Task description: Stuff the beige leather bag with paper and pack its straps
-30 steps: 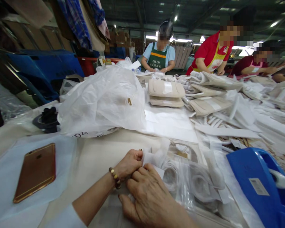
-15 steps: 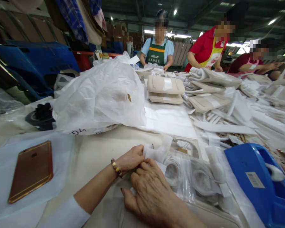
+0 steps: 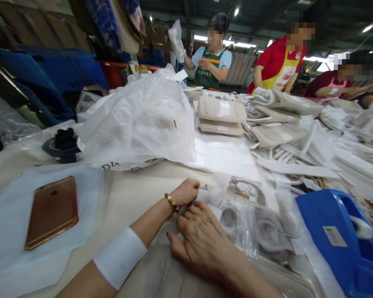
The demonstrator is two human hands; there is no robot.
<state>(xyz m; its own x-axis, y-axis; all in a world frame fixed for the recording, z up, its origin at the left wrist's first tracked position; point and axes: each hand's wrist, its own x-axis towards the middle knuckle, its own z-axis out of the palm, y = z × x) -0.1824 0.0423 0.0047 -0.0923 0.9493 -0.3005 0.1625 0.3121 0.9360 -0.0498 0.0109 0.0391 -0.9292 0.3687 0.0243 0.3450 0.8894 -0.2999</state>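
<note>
My left hand (image 3: pixel 185 193), with a beaded bracelet at the wrist, is closed beside a piece of thin white wrapping (image 3: pixel 209 195). What its fingers grip is hidden. My right hand (image 3: pixel 202 234) lies just below it, palm down, thumb apart and fingers slightly bent over pale material. Under that hand is a beige bag panel (image 3: pixel 177 275). To its right, coiled straps (image 3: pixel 230 218) and a second coil (image 3: pixel 269 231) lie in clear plastic. Behind them sits a beige piece with a brownish tag (image 3: pixel 243 195).
A rose-gold phone (image 3: pixel 52 213) lies on pale sheets at left. A large white plastic bag (image 3: pixel 139 120) bulges behind my hands. Stacked beige bags (image 3: pixel 221 111) stand further back. At right is a blue tape dispenser (image 3: pixel 323 231). Co-workers stand across the table.
My left hand has moved slightly up and right, its arm reaching further in. My right hand hardly moves. The co-worker in the green apron now holds up a clear plastic packet.
</note>
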